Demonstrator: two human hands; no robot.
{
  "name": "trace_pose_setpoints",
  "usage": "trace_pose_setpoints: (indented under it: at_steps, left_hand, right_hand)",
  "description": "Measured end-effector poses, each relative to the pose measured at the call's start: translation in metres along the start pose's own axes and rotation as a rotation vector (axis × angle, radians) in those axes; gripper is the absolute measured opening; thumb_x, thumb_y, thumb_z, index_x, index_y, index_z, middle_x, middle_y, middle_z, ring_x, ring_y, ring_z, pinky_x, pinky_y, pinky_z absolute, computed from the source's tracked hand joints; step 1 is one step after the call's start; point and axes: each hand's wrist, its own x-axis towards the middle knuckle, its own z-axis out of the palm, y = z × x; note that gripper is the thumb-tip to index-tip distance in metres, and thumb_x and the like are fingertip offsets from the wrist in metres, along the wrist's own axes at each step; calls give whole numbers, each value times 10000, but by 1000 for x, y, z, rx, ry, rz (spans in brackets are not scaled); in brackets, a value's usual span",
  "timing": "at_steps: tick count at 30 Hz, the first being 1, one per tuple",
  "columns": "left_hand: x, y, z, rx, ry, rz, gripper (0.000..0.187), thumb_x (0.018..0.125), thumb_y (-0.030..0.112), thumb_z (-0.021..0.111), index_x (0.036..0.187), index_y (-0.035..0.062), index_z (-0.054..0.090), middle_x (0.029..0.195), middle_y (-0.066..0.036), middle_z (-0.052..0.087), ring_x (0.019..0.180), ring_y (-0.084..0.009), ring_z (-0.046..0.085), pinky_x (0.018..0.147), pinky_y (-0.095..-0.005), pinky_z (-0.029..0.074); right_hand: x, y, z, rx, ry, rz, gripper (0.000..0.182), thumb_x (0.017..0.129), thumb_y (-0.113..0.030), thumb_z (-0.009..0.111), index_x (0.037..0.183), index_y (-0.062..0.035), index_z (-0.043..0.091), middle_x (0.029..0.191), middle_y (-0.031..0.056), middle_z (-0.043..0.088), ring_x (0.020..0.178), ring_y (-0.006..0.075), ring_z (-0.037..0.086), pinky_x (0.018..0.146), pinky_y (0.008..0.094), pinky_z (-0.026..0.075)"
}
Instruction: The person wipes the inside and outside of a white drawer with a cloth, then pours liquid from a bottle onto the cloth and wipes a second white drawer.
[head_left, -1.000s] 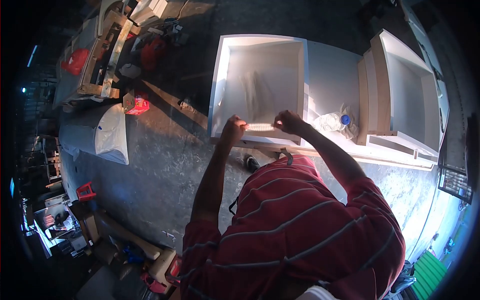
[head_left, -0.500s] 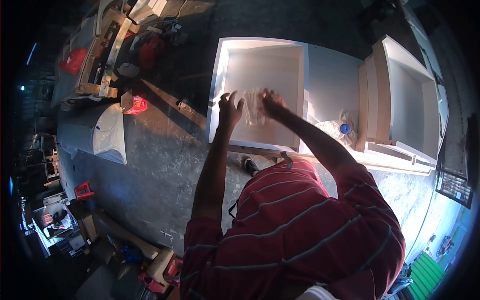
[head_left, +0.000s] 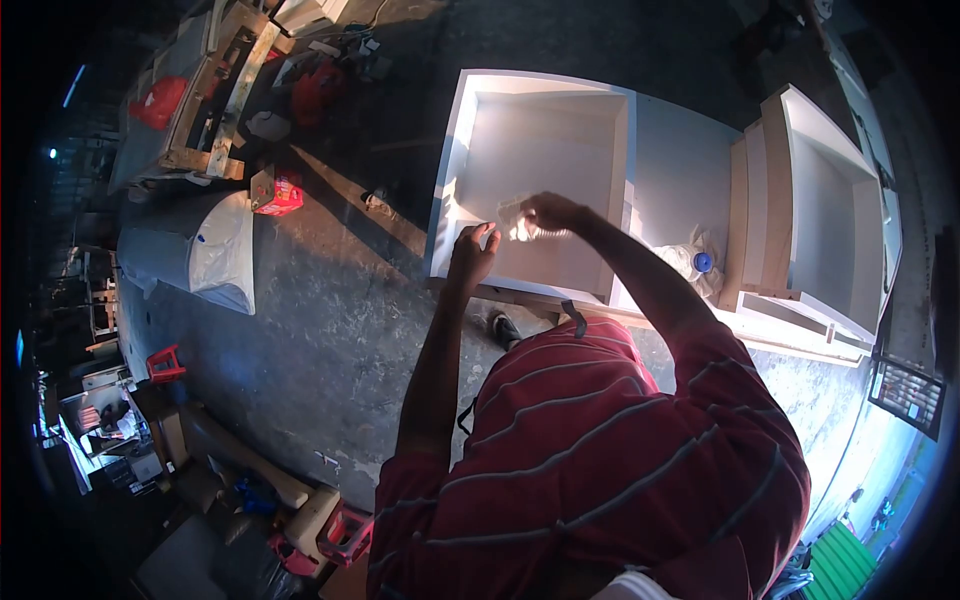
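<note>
A white open box (head_left: 630, 150) with raised edges lies in front of me. Inside its near left part, my right hand (head_left: 552, 213) is closed on a small pale ribbed piece (head_left: 515, 218), which is partly covered by the fingers and blurred. Close to its left, my left hand (head_left: 474, 254) is at the near left part of the box, fingers apart, with nothing seen in it. Whether the left fingertips touch the box cannot be made out.
Right of the box are a clear bottle with a blue cap (head_left: 703, 262) and a second white box (head_left: 825, 190). A red carton (head_left: 284, 194), a covered sheet-like form (head_left: 225, 250) and a red stool (head_left: 166, 364) stand at the left.
The ribbed piece has been lifted and tilted in my right hand, which has moved nearer to me. My left hand has moved slightly right and down. The whole view has shifted a little.
</note>
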Motion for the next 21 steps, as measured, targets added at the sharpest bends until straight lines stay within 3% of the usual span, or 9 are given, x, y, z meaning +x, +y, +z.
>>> trace_pose_setpoints:
  at_steps: [4, 6, 8, 10, 12, 16, 18, 20, 21]
  left_hand:
    - [-2, 1, -7, 18, -25, -9, 303, 860, 231, 558, 1055, 3, 603, 1029, -202, 609, 981, -335, 575, 858, -384, 445]
    - [-3, -2, -7, 32, -14, -3, 307, 861, 231, 554, 1059, 1, 601, 1031, -199, 612, 983, -332, 576, 859, -382, 445]
    - [-6, -8, -5, 42, -18, -13, 321, 868, 274, 572, 1081, 37, 609, 1036, -150, 621, 915, -258, 602, 786, -337, 469]
    - [-8, -14, -3, -3, -32, -53, 379, 863, 316, 574, 1103, 23, 594, 1058, -161, 615, 944, -257, 598, 805, -333, 463]
    - [-7, -20, -1, -47, -43, -89, 439, 859, 357, 576, 1125, 8, 578, 1081, -172, 609, 973, -257, 594, 823, -328, 456]
    - [-1, -14, 6, -411, -85, -426, 728, 828, 499, 575, 1301, -21, 387, 1168, -214, 536, 1090, -274, 534, 907, -336, 408]
    - [2, 11, 0, -868, -127, -580, 781, 829, 526, 557, 1362, 19, 293, 1287, -215, 409, 1166, -301, 462, 937, -404, 382]
    - [2, 34, 3, -862, 159, -606, 799, 822, 582, 522, 1381, 74, 263, 1324, -195, 311, 1200, -313, 387, 974, -474, 328]
    - [2, 49, -1, -939, 173, -556, 790, 822, 587, 516, 1373, 76, 274, 1308, -182, 335, 1194, -305, 392, 975, -471, 331]
  right_hand:
    - [26, 15, -6, -48, 107, 142, 357, 799, -316, 622, 1058, -72, 605, 1037, 129, 626, 973, 306, 591, 837, 400, 470]
    - [22, 9, 5, -217, 574, 120, 445, 754, -375, 665, 1039, -38, 604, 1004, 172, 628, 934, 349, 596, 856, 414, 449]
    - [23, 13, 12, -218, 474, 118, 514, 720, -444, 683, 1007, -25, 600, 964, 159, 639, 926, 332, 604, 895, 413, 423]
    - [21, 8, 11, -158, 13, 315, 476, 750, -443, 659, 956, -18, 599, 924, 148, 646, 918, 314, 610, 895, 431, 417]
    - [18, -3, 14, -98, 98, 350, 381, 797, -378, 637, 889, -11, 595, 894, 160, 643, 876, 307, 617, 820, 412, 457]
    - [8, -28, 5, 801, 283, 207, 409, 856, -342, 593, 1086, -4, 572, 878, 127, 643, 805, 191, 603, 721, 363, 465]
    - [-12, -65, -20, 768, 391, 210, 395, 859, -366, 581, 1042, -16, 582, 908, 155, 637, 800, 228, 617, 719, 357, 471]
    - [-27, -86, -35, 627, 484, 240, 311, 835, -289, 627, 1012, -36, 587, 927, 170, 612, 815, 295, 616, 704, 369, 481]
    - [-35, -97, -39, 453, 730, 119, 270, 783, -196, 643, 998, -44, 583, 921, 166, 598, 808, 323, 602, 691, 396, 482]
